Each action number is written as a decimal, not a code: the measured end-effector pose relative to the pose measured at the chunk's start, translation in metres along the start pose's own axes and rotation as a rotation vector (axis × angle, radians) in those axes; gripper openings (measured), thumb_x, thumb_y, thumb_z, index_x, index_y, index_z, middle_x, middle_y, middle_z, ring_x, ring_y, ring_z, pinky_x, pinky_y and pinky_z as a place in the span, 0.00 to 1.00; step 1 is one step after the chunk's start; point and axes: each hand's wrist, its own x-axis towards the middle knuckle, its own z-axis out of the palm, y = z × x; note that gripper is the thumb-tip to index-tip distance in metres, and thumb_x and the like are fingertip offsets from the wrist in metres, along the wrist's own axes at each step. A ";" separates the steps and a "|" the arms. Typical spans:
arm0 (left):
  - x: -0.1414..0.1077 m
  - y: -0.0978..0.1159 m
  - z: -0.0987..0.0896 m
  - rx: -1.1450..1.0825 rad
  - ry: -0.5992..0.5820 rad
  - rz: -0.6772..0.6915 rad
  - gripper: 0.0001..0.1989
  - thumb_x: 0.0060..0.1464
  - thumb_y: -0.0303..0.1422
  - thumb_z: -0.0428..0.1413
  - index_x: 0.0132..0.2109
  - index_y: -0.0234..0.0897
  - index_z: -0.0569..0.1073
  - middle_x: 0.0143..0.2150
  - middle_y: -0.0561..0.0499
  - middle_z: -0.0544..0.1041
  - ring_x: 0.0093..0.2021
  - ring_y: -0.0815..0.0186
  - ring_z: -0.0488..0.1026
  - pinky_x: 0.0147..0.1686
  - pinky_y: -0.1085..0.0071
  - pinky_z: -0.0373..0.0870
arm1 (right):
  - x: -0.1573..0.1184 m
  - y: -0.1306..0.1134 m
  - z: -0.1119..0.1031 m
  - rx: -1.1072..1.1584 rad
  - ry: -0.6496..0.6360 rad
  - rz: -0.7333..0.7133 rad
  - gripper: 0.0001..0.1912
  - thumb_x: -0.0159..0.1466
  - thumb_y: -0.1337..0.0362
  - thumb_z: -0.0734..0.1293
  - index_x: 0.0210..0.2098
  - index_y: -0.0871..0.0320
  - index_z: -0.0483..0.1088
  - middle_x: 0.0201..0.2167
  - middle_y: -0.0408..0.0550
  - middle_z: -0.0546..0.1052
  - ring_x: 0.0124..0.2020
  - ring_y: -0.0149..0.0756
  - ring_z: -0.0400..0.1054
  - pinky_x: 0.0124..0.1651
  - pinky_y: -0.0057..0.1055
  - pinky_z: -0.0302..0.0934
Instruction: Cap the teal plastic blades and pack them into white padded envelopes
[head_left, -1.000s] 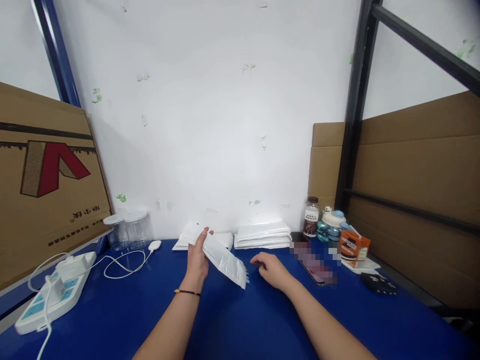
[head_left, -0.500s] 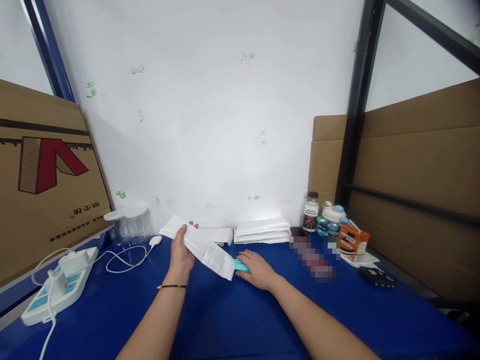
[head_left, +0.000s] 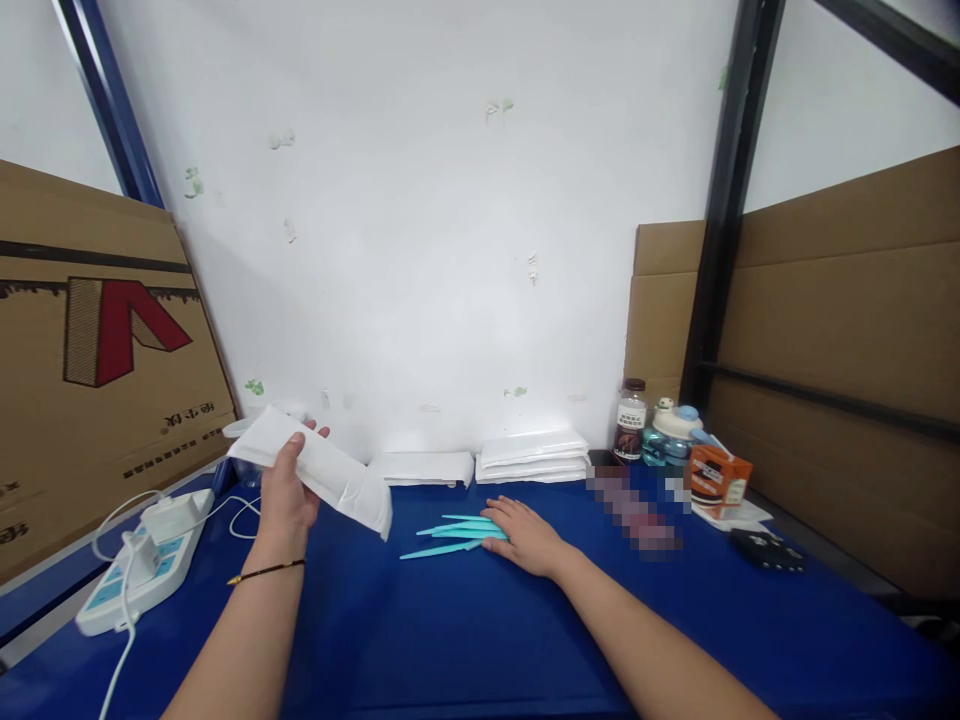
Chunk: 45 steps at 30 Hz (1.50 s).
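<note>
Right hand (head_left: 529, 538) on the blue-green sticks (head_left: 484, 526), left hand (head_left: 289, 487) gripping a white bag (head_left: 341, 482).
The sticks lie on the table (head_left: 465, 640), their long way running side to side, from under the right fingers out toward the left hand, which is farther off. They are thin, pointy and spread like a fan. I can't tell if the right hand grips them or just rests. The bag tilts.
</note>
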 end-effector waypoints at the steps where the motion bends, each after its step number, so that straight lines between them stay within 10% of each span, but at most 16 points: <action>1: -0.001 0.001 0.002 0.082 -0.059 0.046 0.21 0.42 0.37 0.59 0.45 0.38 0.69 0.46 0.48 0.73 0.47 0.59 0.70 0.49 0.60 0.65 | 0.000 0.000 0.000 -0.001 0.001 -0.004 0.29 0.62 0.44 0.53 0.58 0.51 0.57 0.62 0.48 0.55 0.63 0.45 0.43 0.63 0.43 0.37; 10: -0.019 -0.059 -0.011 0.964 -0.757 0.106 0.37 0.12 0.32 0.69 0.41 0.44 0.75 0.43 0.45 0.75 0.51 0.47 0.66 0.59 0.50 0.42 | -0.005 0.010 -0.004 0.004 0.013 0.033 0.26 0.62 0.47 0.54 0.56 0.48 0.59 0.61 0.46 0.57 0.63 0.45 0.45 0.62 0.44 0.39; 19: -0.025 -0.082 -0.037 1.032 -0.828 -0.002 0.43 0.13 0.44 0.67 0.47 0.45 0.72 0.55 0.41 0.68 0.59 0.46 0.56 0.59 0.51 0.36 | -0.014 0.029 -0.016 0.043 0.030 0.077 0.27 0.61 0.46 0.56 0.57 0.49 0.59 0.61 0.47 0.57 0.63 0.47 0.43 0.62 0.47 0.37; 27: -0.074 -0.098 0.006 0.935 -1.112 0.057 0.05 0.39 0.36 0.61 0.27 0.43 0.74 0.28 0.52 0.72 0.28 0.65 0.67 0.33 0.74 0.61 | -0.013 0.045 -0.038 0.180 0.384 0.120 0.15 0.62 0.57 0.59 0.41 0.57 0.71 0.41 0.50 0.73 0.44 0.39 0.64 0.46 0.34 0.59; 38: -0.124 -0.110 0.031 0.959 -1.297 0.146 0.10 0.55 0.37 0.48 0.31 0.41 0.72 0.29 0.50 0.72 0.28 0.67 0.65 0.30 0.74 0.58 | -0.024 0.008 -0.039 0.288 -0.130 -0.017 0.17 0.48 0.54 0.70 0.34 0.56 0.76 0.25 0.41 0.75 0.23 0.28 0.63 0.25 0.22 0.54; 45: -0.135 -0.122 0.033 1.001 -1.298 0.189 0.09 0.56 0.33 0.46 0.32 0.40 0.70 0.31 0.50 0.72 0.32 0.66 0.66 0.33 0.73 0.59 | -0.026 0.009 -0.038 0.233 -0.204 0.074 0.10 0.50 0.60 0.67 0.28 0.59 0.76 0.19 0.41 0.73 0.19 0.27 0.62 0.21 0.21 0.53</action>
